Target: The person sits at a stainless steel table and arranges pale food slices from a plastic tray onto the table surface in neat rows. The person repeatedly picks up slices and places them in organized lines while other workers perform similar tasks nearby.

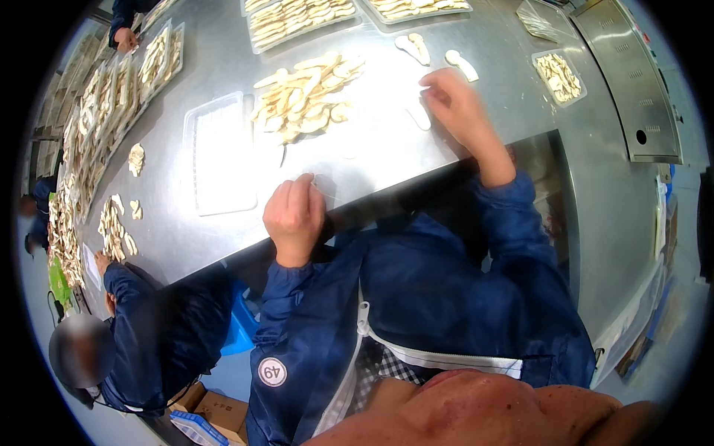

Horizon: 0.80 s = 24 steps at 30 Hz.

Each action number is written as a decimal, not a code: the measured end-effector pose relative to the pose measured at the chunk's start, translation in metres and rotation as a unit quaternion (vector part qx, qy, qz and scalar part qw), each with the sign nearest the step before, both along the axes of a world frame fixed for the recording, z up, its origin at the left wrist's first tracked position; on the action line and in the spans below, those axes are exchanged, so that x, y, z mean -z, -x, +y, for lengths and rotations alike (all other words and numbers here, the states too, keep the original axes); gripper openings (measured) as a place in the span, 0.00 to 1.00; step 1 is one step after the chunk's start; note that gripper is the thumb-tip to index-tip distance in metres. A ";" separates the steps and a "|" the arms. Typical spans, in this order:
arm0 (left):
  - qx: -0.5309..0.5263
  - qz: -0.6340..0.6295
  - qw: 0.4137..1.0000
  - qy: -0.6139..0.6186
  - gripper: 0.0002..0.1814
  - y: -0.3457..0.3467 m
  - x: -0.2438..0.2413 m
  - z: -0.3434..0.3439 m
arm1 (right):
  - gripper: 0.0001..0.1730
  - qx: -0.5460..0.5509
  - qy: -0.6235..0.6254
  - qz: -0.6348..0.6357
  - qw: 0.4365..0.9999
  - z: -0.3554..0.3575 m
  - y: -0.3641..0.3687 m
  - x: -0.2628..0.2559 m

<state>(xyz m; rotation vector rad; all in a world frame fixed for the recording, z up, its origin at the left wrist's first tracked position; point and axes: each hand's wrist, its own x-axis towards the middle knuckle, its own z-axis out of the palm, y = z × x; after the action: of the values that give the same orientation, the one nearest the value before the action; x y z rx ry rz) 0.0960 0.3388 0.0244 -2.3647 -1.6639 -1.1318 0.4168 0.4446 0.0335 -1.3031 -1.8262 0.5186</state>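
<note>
My left hand is at the near edge of a steel table, its fingers bent together; a thin clear edge shows by its fingertips, but whether it is held is unclear. Over the table at the right, my right hand has its thumb and forefinger slightly apart, with nothing visible between them. A pale slice lies in the glare just left of it. Beyond that hand are more mushroom slices. A heap of sliced mushrooms lies between a clear plastic tray and the bright glare.
Filled trays stand at the far side, with more stacked along the left. A small tray of pieces sits right, near a steel unit. A co-worker's sleeve and hand are at the lower left; another person's hand is at the upper left.
</note>
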 end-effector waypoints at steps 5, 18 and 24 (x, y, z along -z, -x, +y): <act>-0.009 0.010 1.000 0.004 0.07 0.003 0.003 -0.003 | 0.07 0.090 0.024 -0.025 0.995 -0.016 -0.009 -0.012; -0.004 0.005 1.000 0.004 0.07 0.001 0.002 -0.003 | 0.11 0.080 0.163 0.003 0.983 -0.044 -0.003 -0.015; 0.001 0.005 1.000 0.001 0.07 0.002 0.003 -0.002 | 0.14 0.113 0.227 0.163 0.954 -0.024 -0.032 -0.007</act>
<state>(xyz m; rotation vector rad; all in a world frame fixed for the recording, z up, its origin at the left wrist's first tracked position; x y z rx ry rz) 0.0944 0.3369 0.0210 -2.3694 -1.6625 -1.1179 0.4484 0.4209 0.0406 -1.5934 -1.3065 1.0036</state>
